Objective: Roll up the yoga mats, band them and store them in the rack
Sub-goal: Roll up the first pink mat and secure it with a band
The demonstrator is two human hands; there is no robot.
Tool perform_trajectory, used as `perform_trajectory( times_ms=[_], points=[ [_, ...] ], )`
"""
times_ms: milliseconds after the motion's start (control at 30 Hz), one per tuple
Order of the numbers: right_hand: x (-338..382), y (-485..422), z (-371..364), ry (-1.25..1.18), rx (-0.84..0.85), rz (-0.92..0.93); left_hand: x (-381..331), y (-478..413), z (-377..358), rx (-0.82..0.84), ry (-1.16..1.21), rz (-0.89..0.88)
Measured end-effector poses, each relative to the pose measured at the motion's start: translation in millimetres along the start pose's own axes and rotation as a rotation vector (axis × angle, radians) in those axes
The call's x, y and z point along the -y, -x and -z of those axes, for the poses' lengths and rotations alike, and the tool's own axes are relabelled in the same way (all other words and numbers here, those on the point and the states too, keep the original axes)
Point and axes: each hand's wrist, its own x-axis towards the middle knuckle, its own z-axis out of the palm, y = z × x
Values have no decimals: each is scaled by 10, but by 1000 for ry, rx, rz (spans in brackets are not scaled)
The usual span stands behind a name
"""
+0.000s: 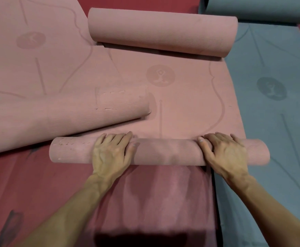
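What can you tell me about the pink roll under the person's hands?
The pink roll is a partly rolled yoga mat of ribbed, foam-like material, lying crosswise on the red floor. Its unrolled remainder stretches away, printed with lines and a round emblem. Dashed marks show near its left end. The left hand and right hand curl over its top.

Shows two bare forearms, uncovered from the near edge up to the wrists, lean with faint cords under the surface. Ends in a left hand (112, 154) ribbed with raised veins and tendons, and a right hand (225, 153) marked likewise, with short, trimmed thumbnails
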Motion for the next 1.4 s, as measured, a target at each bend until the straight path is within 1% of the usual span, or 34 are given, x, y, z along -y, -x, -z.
perform_trajectory(
  times_ms=[67, 167, 267, 467, 633, 733, 800, 933, 1000, 1067, 1133, 1200, 1333, 1400],
  points=[
    [4, 11, -17, -32, -41, 10, 3, 14, 17, 61, -24, 15],
    [12, 19, -50, -52, -101, -3, 77, 54, 60, 132, -95, -9],
    [13, 14, -77, -35, -122, -8, 235, 101, 130, 170, -158, 39],
    [-19, 70, -120, -29, -175, 2, 247, 151, 196, 157, -162, 220],
    [-17, 84, -93, -44, -145, 16, 213, 126, 217, 136, -105, 237],
    [59, 75, -52, -47, -73, 44, 244, 125, 228, 200, -97, 172],
    [246, 91, -35, -69, -43, 125, 275, 125, 222, 241, -106, 127],
    [842, 226, -103, -113, -4, 331, 229, 111, 188, 256, -114, 141],
    [956, 235, -133, -83, 18, 384, 215, 103, 181, 250, -111, 158],
    [937, 216, -144, -48, 28, 403, 220, 107, 174, 253, -108, 109],
    [891, 191, -164, -28, 25, 419, 180, 117, 155, 279, -94, -8],
    [880, 174, -198, -14, 13, 430, 130, 118, 133, 291, -90, -87],
    [848, 159, -229, 32, 33, 464, 142, 105, 154, 329, -145, -194],
    [844, 142, -221, 53, 43, 465, 166, 82, 163, 373, -189, -200]
  ],
)
